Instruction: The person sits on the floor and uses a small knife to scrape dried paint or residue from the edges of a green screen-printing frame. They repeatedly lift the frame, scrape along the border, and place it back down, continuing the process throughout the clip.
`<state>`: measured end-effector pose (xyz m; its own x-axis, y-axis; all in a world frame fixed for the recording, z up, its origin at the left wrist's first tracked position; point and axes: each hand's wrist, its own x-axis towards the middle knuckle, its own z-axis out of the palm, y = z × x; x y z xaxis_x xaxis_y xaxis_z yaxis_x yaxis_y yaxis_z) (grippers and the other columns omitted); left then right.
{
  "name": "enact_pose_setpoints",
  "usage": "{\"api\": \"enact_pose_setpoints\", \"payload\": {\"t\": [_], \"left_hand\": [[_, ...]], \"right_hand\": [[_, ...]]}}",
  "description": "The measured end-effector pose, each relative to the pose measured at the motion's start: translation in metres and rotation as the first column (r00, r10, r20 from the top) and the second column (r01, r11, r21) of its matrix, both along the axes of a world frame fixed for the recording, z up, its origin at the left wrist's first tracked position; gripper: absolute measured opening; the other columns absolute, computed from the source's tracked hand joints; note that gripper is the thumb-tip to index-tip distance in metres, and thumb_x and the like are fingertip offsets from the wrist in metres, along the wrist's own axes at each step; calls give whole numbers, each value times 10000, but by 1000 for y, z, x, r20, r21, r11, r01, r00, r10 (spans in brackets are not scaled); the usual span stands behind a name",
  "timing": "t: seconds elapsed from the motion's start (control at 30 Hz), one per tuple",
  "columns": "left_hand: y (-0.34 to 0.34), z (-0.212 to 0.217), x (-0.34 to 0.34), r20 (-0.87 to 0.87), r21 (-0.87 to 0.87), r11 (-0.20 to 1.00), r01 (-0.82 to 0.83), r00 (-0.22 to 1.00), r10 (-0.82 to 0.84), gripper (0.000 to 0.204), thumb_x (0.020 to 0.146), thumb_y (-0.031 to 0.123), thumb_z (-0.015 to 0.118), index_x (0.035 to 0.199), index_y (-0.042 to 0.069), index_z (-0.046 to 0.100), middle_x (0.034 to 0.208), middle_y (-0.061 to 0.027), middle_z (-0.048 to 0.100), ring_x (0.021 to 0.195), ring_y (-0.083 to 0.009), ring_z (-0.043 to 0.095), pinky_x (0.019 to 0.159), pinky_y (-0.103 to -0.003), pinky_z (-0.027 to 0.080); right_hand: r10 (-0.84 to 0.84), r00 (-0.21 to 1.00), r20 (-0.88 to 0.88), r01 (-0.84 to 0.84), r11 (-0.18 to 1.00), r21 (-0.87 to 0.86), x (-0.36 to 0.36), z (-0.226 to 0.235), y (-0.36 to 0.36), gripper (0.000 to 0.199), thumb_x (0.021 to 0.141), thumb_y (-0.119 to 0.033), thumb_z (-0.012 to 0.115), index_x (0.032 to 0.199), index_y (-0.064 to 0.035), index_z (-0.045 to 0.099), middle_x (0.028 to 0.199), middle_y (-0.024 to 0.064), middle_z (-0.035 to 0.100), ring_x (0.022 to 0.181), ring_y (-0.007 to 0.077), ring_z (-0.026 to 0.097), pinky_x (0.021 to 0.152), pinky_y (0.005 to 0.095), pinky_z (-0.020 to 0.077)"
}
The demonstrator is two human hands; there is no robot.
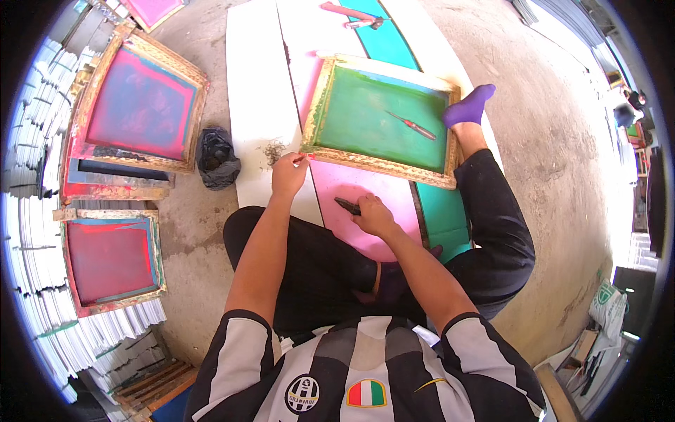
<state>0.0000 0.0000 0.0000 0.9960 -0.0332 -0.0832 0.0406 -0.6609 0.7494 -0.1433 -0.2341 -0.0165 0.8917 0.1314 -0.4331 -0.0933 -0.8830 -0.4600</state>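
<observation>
A wooden screen-printing frame [380, 165] with green mesh lies in front of me on the coloured boards. My left hand [288, 174] is at its near left corner, thumb and fingers pinched together; what they hold, if anything, is too small to make out. My right hand [375, 215] is wrapped round a pair of pliers [347, 206], dark jaws pointing left, over the pink board [351, 232]. Its handles are hidden in my palm. A screwdriver [420, 129] with a red and grey handle lies on the green mesh. My foot in a purple sock [467, 107] rests against the frame's right side.
White [256, 91] and turquoise boards [439, 211] lie under the frame. A hammer-like tool [362, 21] lies at the far end. Small scraps [273, 151] sit left of the frame, beside a black plastic bag [216, 160]. More screen frames [137, 105] and paper stacks [39, 246] stand left.
</observation>
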Motion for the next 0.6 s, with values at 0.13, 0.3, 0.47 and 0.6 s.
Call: {"api": "enact_pose_setpoints", "payload": {"t": [0.13,0.3,0.47,0.6], "left_hand": [[-11,3,-2,13,-18,999,28,1000,-28,307,882,294,730,1010,16,758,986,-176,750,945,-317,721,851,-394,546],[-16,1,4,21,1,997,72,997,-72,305,881,292,730,995,10,750,978,-176,750,929,-318,722,818,-404,548],[-25,11,2,-14,-48,995,87,996,-88,327,880,288,734,998,-17,746,957,-189,751,909,-304,725,822,-388,543],[-26,15,5,-54,-73,994,78,995,-82,339,882,301,736,998,-18,743,958,-189,751,915,-305,728,815,-387,545]], "right_hand": [[-158,983,-94,181,920,347,4,9,-23,453,927,-349,701,1096,49,568,1006,257,700,931,369,706,847,460,555],[-361,831,-423,554,599,578,12,28,-35,308,941,-240,650,1074,30,584,903,154,712,729,218,705,565,357,541],[-464,679,-568,732,374,570,9,31,-43,283,903,-141,654,1122,30,603,860,134,671,709,211,673,529,353,529],[-490,704,-513,708,432,559,14,30,-45,273,905,-128,647,1129,23,603,859,130,659,731,224,676,560,389,533]]}}
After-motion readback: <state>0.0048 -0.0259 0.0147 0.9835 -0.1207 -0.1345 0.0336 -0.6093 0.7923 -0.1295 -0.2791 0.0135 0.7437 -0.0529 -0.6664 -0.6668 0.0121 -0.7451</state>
